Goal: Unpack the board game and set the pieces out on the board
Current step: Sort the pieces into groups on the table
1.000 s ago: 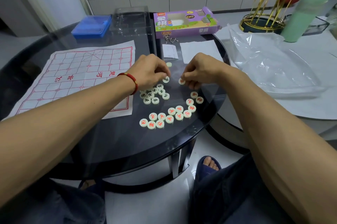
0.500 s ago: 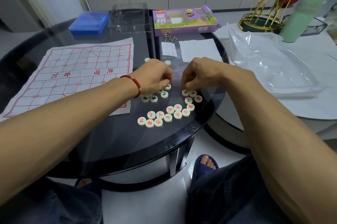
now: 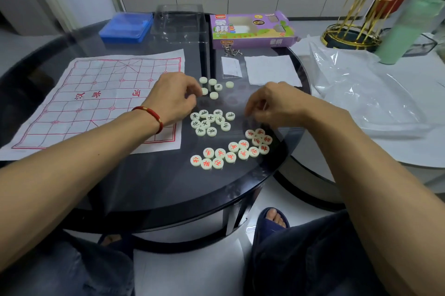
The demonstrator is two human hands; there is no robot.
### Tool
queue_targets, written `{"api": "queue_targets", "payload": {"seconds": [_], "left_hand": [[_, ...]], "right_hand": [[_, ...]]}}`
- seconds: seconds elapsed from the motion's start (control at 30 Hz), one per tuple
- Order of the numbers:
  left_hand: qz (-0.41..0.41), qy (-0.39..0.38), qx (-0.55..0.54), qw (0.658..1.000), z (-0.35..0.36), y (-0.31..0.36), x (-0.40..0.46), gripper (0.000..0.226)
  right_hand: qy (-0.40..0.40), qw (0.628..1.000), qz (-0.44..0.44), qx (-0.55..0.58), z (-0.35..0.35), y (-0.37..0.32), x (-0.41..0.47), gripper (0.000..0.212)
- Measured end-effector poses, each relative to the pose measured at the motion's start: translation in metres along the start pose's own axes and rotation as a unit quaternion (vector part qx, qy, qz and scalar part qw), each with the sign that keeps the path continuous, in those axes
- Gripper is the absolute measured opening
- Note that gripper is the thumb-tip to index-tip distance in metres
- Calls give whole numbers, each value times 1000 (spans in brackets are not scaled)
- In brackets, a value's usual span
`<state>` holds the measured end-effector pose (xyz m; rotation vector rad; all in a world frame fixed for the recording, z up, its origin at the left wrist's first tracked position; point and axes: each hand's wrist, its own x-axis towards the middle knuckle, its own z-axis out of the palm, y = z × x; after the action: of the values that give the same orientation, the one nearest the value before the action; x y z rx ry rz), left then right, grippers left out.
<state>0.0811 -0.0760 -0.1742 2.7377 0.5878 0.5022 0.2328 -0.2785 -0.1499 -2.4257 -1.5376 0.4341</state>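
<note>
We see the paper board (image 3: 96, 100) lying flat at the left of the table (image 3: 144, 187), no pieces on it. Just right of the board, our left hand (image 3: 173, 100) curls beside blank-faced pieces (image 3: 213, 87); whether it pinches one we cannot tell. Farther right, our right hand (image 3: 272, 105) hovers, fingers curled, above the red-lettered pieces (image 3: 243, 149); its grasp is unclear.

Round dark glass table (image 3: 144, 182). On it: paper board (image 3: 96, 103) at left; blue case (image 3: 126, 27), clear tray (image 3: 180, 26) and purple game box (image 3: 252, 29) at far edge; two paper slips (image 3: 272, 69); pale round pieces (image 3: 212, 122) in clusters at centre-right.
</note>
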Motion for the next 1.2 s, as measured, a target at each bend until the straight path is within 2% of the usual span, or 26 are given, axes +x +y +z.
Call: {"api": "queue_targets", "payload": {"seconds": [0.13,0.27,0.4,0.57,0.6,0.73,0.8,1.03,1.2], "left_hand": [[7,-14,12,1000,3,1,18,23],[19,-46,46,998,13,3,37,24],[12,-66,41,997,13,1,43,17],[13,-69,45,996,9,0,40,11],[10,-72,40,997,9,-1,39,12],[-30,-82,-9,996,3,-5,36,12],[-28,-97,-21,995,1,-8,35,12],[8,-119,-12,993,1,-1,32,12],[26,-115,2,993,7,3,28,12]], "right_hand": [[96,995,-9,-22,15,-10,37,28],[103,993,-47,-42,25,-29,66,27],[117,993,-18,-32,32,-34,83,21],[108,994,8,-5,28,-35,88,12],[103,994,10,19,24,-33,86,6],[49,984,55,164,11,-21,72,12],[31,979,68,189,9,-15,65,12],[28,986,75,145,3,-5,51,12],[-2,995,48,85,-6,-5,35,10]]}}
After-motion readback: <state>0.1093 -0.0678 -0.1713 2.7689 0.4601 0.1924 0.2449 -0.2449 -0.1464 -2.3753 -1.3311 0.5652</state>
